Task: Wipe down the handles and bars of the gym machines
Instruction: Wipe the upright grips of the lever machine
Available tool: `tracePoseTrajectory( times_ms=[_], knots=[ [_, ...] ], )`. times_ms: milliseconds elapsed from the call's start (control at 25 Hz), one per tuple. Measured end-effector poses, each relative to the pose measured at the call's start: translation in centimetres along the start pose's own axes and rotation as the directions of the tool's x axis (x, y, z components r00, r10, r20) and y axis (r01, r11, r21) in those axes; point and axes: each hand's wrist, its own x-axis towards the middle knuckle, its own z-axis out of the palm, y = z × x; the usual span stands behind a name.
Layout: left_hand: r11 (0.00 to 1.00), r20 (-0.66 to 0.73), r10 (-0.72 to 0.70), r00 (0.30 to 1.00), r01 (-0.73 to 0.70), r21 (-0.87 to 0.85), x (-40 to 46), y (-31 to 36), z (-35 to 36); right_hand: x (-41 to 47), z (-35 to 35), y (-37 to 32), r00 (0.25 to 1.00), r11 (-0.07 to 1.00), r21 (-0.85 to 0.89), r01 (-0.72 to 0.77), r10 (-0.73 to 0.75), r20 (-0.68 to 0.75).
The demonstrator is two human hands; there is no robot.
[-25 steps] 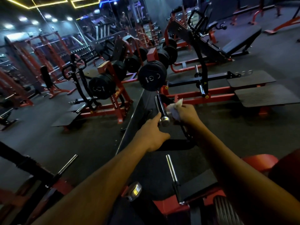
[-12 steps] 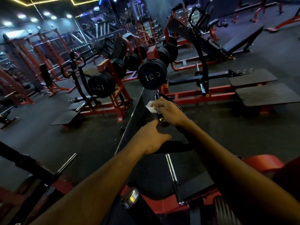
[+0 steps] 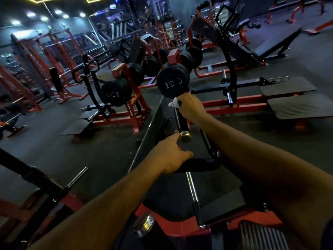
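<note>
Both arms reach forward over a red-framed plate-loaded machine point(image 3: 180, 230). The right hand point(image 3: 191, 107) is curled around the far end of a black weight sleeve bar point(image 3: 181, 123), pinching a crumpled white cloth point(image 3: 173, 103) against it, just below a black 15 kg plate point(image 3: 173, 82). The bar slopes toward the person and ends in a shiny chrome cap point(image 3: 185, 135). The left hand point(image 3: 171, 156) sits nearer, its fingers bent around a black handle point(image 3: 198, 165), with a fingertip touching the chrome cap. A thin chrome rod point(image 3: 191, 190) runs along the dark pad below. To the left stand more red racks loaded with black plates point(image 3: 116, 92); to the right lie two ribbed footplates point(image 3: 299, 106).
</note>
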Motion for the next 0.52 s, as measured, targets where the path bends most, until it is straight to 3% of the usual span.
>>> tracePoseTrajectory(
  times_ms=[80, 160, 280, 360, 520],
  knots=[
    [1.000, 0.006, 0.013, 1.000, -0.013, 0.024, 0.3, -0.2, -0.1, 0.2, -0.6, -0.9, 0.998, 0.995, -0.100, 0.019, -0.012, 0.069],
    [0.998, 0.031, 0.027, 0.999, -0.029, 0.057, 0.3, 0.1, -0.2, 0.7, -1.9, -2.1, 0.973, 0.994, -0.110, -0.016, 0.041, 0.228],
    [0.992, 0.018, 0.035, 0.999, -0.037, 0.117, 1.0, 0.3, -0.3, 1.1, -4.7, -3.5, 0.873, 0.988, -0.143, 0.059, 0.018, 0.488],
    [0.994, 0.004, 0.018, 1.000, -0.018, 0.109, 1.6, 0.2, -0.5, 1.3, -5.7, -4.1, 0.809, 0.966, -0.198, 0.167, -0.020, 0.587],
    [0.994, -0.035, 0.092, 0.995, -0.089, 0.067, 1.3, 0.4, -0.6, 1.5, -4.6, -3.9, 0.855, 0.892, -0.318, 0.322, -0.130, 0.502]
  ],
)
